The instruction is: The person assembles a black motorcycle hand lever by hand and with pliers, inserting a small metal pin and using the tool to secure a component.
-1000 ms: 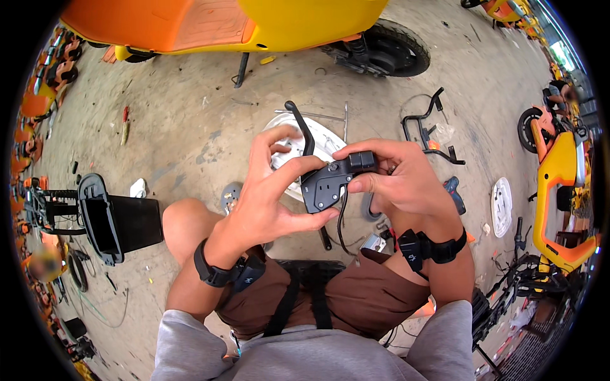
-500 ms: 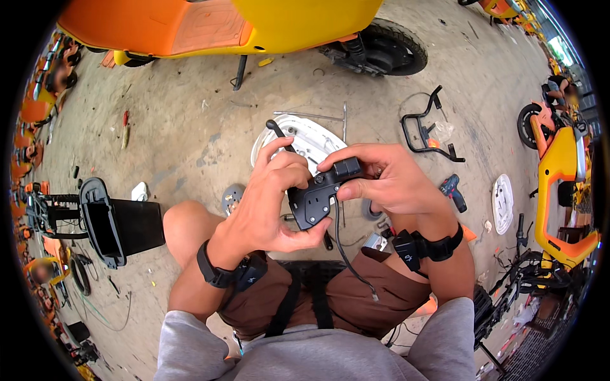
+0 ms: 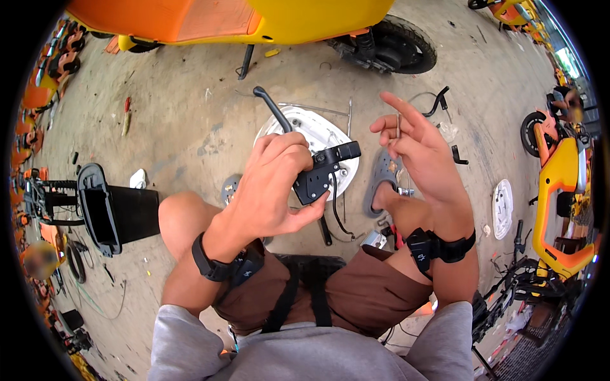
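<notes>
My left hand grips a black brake-lever assembly over my knees. Its curved lever points up and to the left, and a thin black cable hangs from its underside. My right hand is raised to the right of the assembly and does not touch it. Its fingers are spread upward, with a small thin metal pin pinched between two of them. Both wrists wear black bands.
A white round cover lies on the concrete floor behind the assembly. A yellow and orange scooter stands at the top, another yellow one at the right. A black box sits left, a white oval panel right.
My right hand has let go of the assembly and lifted away to the right. My left hand now holds the assembly alone, and the lever has swung upward.
</notes>
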A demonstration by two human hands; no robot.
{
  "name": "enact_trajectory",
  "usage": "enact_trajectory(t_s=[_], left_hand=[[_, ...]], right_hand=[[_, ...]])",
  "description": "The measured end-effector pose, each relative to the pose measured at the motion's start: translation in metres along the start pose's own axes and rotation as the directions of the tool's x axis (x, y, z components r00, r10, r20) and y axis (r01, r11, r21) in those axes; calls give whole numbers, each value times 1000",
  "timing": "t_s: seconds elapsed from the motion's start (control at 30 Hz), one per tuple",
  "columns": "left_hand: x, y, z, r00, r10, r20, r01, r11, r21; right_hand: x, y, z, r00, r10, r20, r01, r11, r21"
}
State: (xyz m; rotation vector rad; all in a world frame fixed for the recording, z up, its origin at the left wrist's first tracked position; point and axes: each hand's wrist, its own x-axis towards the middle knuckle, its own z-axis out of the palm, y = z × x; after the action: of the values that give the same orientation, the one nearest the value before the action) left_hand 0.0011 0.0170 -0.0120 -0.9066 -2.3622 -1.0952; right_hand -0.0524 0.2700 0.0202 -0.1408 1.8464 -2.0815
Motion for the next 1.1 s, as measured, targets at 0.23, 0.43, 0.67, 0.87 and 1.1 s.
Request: enact_trajectory(t_s=[0.23,0.43,0.67,0.87,1.1], left_hand=[[-1,1,-1,1000,2,13,-1,1000,-21],[0,0,-3,998,-22,60,22,1000,11],[-2,-2,0,997,-19,71,18,1000,16],[-2,-1,5,996,-18,87,14,999,47],[-3,0,9,991,-55,122,49,997,51]], right_hand=[[-10,-19,20,999,43,3,-43,991,-123],[-21,-14,33,987,-155,37,156,892,-425],[-22,-22,31,961,-163,225,254,843,-475],[-22,-15,37,994,-24,103,58,938,-343],[-20,-11,39,987,-38,157,116,843,-525]])
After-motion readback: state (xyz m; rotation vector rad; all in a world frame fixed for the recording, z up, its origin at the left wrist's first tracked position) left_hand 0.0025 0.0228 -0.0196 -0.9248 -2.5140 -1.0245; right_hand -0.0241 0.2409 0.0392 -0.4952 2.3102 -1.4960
